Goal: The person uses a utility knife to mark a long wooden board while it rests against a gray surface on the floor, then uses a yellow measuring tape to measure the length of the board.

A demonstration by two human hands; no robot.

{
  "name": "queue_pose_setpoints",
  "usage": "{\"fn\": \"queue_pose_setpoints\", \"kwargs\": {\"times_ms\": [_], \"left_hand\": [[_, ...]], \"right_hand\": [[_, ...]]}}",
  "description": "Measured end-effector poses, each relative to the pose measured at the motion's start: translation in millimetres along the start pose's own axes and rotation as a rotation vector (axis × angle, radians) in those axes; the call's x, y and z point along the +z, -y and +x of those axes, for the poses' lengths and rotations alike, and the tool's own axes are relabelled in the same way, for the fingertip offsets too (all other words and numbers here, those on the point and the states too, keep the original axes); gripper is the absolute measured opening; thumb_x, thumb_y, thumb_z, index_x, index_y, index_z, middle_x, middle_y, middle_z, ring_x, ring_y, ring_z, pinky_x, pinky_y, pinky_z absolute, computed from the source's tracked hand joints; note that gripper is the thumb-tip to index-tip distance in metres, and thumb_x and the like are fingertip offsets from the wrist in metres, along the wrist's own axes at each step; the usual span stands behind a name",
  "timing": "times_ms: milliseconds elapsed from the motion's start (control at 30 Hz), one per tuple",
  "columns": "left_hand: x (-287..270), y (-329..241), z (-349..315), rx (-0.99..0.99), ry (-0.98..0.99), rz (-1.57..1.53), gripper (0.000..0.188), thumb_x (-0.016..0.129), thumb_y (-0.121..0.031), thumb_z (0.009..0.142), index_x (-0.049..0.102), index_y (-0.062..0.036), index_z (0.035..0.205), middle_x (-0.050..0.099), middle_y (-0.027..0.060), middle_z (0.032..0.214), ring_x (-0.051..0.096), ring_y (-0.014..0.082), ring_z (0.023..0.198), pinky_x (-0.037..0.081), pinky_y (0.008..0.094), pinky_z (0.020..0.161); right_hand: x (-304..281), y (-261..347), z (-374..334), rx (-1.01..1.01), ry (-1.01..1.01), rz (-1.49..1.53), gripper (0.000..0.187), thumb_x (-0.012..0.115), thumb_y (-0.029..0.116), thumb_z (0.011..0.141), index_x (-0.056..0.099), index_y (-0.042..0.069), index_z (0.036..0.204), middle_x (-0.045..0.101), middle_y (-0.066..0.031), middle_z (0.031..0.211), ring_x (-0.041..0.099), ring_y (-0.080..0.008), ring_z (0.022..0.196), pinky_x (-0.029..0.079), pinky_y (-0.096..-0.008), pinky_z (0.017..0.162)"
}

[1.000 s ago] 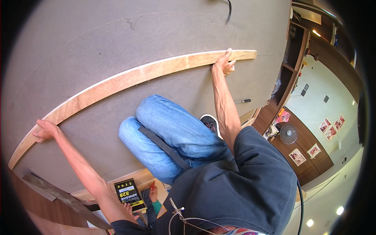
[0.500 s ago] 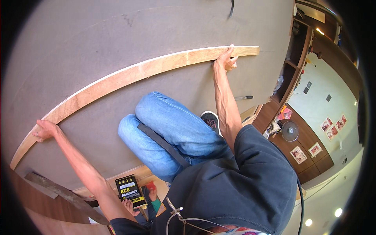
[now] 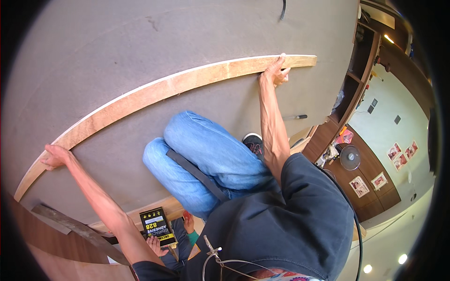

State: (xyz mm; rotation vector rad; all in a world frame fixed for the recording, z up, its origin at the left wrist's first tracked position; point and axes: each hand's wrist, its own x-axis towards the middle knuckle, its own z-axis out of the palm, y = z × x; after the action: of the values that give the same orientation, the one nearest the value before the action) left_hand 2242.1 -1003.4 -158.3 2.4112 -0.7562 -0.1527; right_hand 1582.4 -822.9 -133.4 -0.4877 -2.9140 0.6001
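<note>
Beyond the bent, jeans-clad knees (image 3: pixel 187 133), the left hand (image 3: pixel 57 157) and right hand (image 3: pixel 274 73) gripped the curved wooden strip (image 3: pixel 140 97) near opposite ends, fingers curled on it, across the grey board (image 3: pixel 117 42), a round fan (image 3: pixel 350 158) standing farther off rightward.

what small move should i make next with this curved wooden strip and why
A sensible small move might be to nudge the curved wooden strip evenly at both ends: the left hand grips it near its left end and the right hand near its right end, so shifting only one could swing it across the gray board.
</note>
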Motion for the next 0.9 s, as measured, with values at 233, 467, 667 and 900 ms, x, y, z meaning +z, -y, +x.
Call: {"fn": "queue_pose_setpoints", "kwargs": {"times_ms": [233, 467, 667, 900], "left_hand": [[3.1, -2.3, 2.7, -0.006, 0.007, 0.018, 0.086, 0.065, -0.029, 0.082, 0.028, 0.0079, 0.151, 0.0, 0.0393, 0.156, 0.027, 0.0492, 0.143, 0.037, 0.0531, 0.109], [12.3, 36.7, 23.2, 0.078, -0.031, 0.104, 0.082, 0.07, -0.034, 0.084, 0.036, 0.0095, 0.145, 0.025, 0.0378, 0.146, 0.041, 0.0468, 0.131, 0.04, 0.0537, 0.105], [26.7, 16.7, -3.6, 0.097, -0.061, -0.022, 0.077, 0.068, -0.025, 0.083, 0.036, 0.0107, 0.143, 0.02, 0.0375, 0.151, 0.034, 0.0467, 0.136, 0.034, 0.0507, 0.11], [1.2, -12.2, -5.1, 0.085, -0.064, -0.071, 0.079, 0.056, -0.022, 0.083, 0.028, 0.0118, 0.149, 0.005, 0.0414, 0.155, 0.018, 0.0476, 0.146, 0.03, 0.0473, 0.114]], "right_hand": [[-1.2, 4.9, -6.0, 0.042, -0.012, 0.026, 0.098, 0.058, 0.079, 0.075, 0.05, 0.01, 0.145, 0.038, -0.0098, 0.145, 0.038, -0.0384, 0.128, 0.038, -0.0542, 0.103], [11.9, -1.6, 4.1, -0.017, -0.06, -0.086, 0.094, 0.056, 0.078, 0.08, 0.05, 0.009, 0.144, 0.041, -0.0152, 0.142, 0.044, -0.0385, 0.127, 0.039, -0.0562, 0.102], [6.7, -2.6, 17.2, -0.024, -0.104, -0.14, 0.097, 0.059, 0.079, 0.078, 0.051, 0.006, 0.142, 0.044, -0.0199, 0.138, 0.054, -0.0407, 0.12, 0.047, -0.0546, 0.093], [20.9, -15.4, 20.9, -0.108, -0.05, -0.112, 0.107, 0.057, 0.083, 0.074, 0.049, 0.002, 0.143, 0.043, -0.0254, 0.141, 0.05, -0.0423, 0.125, 0.044, -0.0544, 0.1]]}}
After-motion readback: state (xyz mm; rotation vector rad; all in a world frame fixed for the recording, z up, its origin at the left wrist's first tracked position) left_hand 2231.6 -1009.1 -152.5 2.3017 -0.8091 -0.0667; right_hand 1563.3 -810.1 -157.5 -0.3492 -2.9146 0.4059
